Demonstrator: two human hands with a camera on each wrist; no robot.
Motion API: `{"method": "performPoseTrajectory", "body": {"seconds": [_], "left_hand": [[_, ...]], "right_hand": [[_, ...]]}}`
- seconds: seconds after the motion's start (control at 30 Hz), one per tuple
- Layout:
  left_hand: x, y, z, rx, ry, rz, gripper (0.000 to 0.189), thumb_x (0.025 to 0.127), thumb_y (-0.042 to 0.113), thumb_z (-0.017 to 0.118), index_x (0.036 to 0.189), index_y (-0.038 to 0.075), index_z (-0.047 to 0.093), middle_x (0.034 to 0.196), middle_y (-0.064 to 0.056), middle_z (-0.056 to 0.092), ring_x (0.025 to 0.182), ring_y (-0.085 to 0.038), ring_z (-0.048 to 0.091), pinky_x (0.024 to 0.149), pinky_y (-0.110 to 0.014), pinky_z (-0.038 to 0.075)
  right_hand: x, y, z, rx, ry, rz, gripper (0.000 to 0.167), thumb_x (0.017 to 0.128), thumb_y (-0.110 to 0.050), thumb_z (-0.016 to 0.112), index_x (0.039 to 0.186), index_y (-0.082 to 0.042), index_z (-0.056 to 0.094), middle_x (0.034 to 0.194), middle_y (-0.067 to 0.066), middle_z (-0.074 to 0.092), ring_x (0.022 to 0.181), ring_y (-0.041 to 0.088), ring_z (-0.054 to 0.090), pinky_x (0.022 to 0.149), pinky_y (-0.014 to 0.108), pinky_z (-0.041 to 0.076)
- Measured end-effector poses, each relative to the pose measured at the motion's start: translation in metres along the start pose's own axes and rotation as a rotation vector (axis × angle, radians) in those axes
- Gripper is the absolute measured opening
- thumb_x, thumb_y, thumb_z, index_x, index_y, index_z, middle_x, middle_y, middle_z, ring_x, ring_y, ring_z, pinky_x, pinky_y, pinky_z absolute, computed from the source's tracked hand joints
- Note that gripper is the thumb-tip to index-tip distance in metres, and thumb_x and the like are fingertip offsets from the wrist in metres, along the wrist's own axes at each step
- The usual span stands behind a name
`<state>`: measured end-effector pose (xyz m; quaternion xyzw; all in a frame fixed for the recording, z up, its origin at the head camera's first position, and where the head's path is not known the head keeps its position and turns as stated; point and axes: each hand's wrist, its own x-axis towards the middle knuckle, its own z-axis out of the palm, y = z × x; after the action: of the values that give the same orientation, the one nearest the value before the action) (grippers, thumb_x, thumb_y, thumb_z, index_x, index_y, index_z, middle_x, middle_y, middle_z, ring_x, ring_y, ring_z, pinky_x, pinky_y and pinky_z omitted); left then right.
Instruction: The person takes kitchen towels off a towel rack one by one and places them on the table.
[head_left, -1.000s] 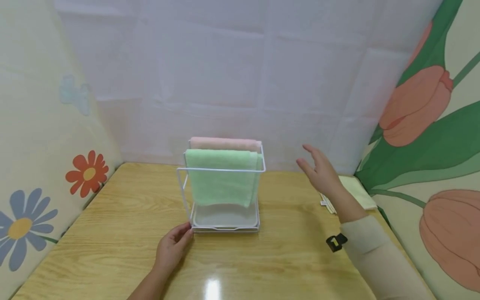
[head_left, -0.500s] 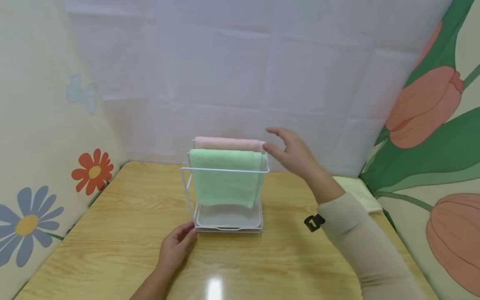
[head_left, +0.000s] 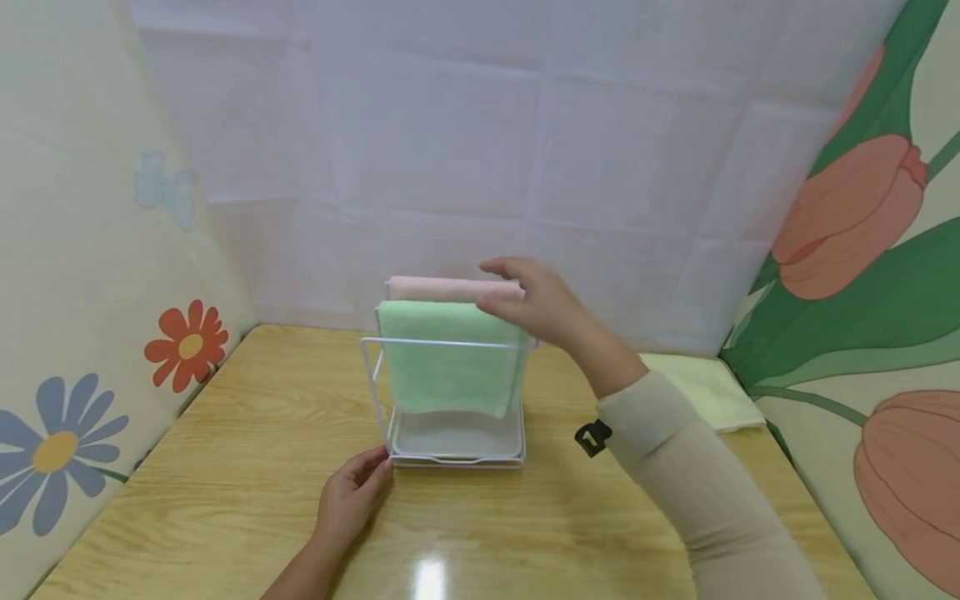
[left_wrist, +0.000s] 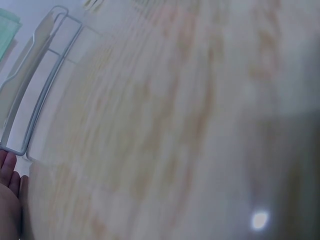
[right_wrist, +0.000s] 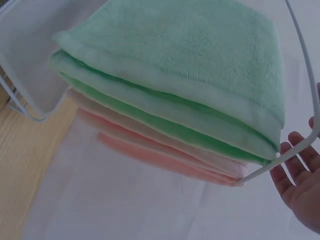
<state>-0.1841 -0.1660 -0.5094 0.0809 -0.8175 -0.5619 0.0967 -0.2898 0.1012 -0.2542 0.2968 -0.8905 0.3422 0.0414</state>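
Observation:
A small white wire towel rack [head_left: 420, 341] stands on the table, with a white tray [head_left: 457, 435] in its base. Over its bars hang a folded green towel [head_left: 450, 367] in front and a folded pink towel [head_left: 435, 289] behind it. My left hand [head_left: 348, 496] holds the rack's lower front left corner between thumb and fingers. At the right end of the towels, my right hand [head_left: 543, 304] hovers with thumb and fingers spread apart. In the right wrist view its fingers [right_wrist: 295, 167] are by the rack's bar, beside the layered towel edges; contact is unclear.
A folded pale yellow towel [head_left: 705, 392] lies on the wooden table [head_left: 247, 433] at the back right. White cloth [head_left: 420, 150] hangs behind the table. Flower-printed panels [head_left: 847, 333] flank both sides.
My right hand has moved left from near the yellow towel to the right end of the hanging towels. The left hand stays at the rack's corner.

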Motion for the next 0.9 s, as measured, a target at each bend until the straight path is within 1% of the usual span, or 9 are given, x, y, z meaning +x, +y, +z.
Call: {"method": "performPoseTrajectory", "body": {"seconds": [0.17,0.37,0.6,0.73,0.9], "left_hand": [[0.0,-0.001,0.0,0.004,0.005,-0.002,0.029,0.093,0.015,0.067,0.118,0.0,0.067,0.117,-0.018,0.07,0.087,0.014,0.056,0.079,-0.009,0.048],[-0.001,-0.002,-0.001,0.015,0.01,-0.002,0.03,0.093,0.018,0.067,0.118,0.001,0.067,0.118,-0.017,0.07,0.088,0.014,0.056,0.081,-0.009,0.047],[-0.001,-0.003,0.0,0.019,0.01,-0.004,0.029,0.093,0.017,0.067,0.118,0.001,0.067,0.118,-0.017,0.07,0.088,0.014,0.056,0.081,-0.009,0.048],[-0.001,-0.001,0.0,0.018,0.004,-0.006,0.03,0.094,0.017,0.067,0.119,0.001,0.067,0.119,-0.017,0.07,0.089,0.014,0.055,0.082,-0.009,0.048],[-0.001,-0.001,0.0,0.016,0.004,-0.006,0.029,0.094,0.017,0.067,0.119,0.001,0.067,0.119,-0.016,0.07,0.089,0.014,0.056,0.082,-0.009,0.048]], "right_hand": [[0.008,-0.004,0.008,-0.015,-0.073,-0.003,0.055,0.092,-0.035,0.069,0.14,-0.014,0.052,0.143,0.006,0.054,0.133,0.028,0.047,0.11,0.046,0.041],[0.016,-0.006,0.015,-0.039,-0.133,-0.006,0.058,0.088,-0.038,0.073,0.138,-0.017,0.055,0.14,0.006,0.057,0.129,0.026,0.051,0.109,0.044,0.043],[0.022,-0.003,0.02,-0.027,-0.155,0.023,0.058,0.085,-0.036,0.076,0.137,-0.019,0.056,0.135,0.008,0.061,0.124,0.025,0.056,0.108,0.04,0.044],[0.025,-0.006,0.022,-0.003,-0.182,0.06,0.056,0.084,-0.035,0.078,0.134,-0.02,0.057,0.133,0.007,0.062,0.122,0.025,0.057,0.106,0.04,0.046],[0.029,-0.012,0.025,0.005,-0.202,0.122,0.059,0.082,-0.036,0.079,0.134,-0.023,0.055,0.133,0.006,0.062,0.12,0.024,0.057,0.1,0.042,0.049]]}}
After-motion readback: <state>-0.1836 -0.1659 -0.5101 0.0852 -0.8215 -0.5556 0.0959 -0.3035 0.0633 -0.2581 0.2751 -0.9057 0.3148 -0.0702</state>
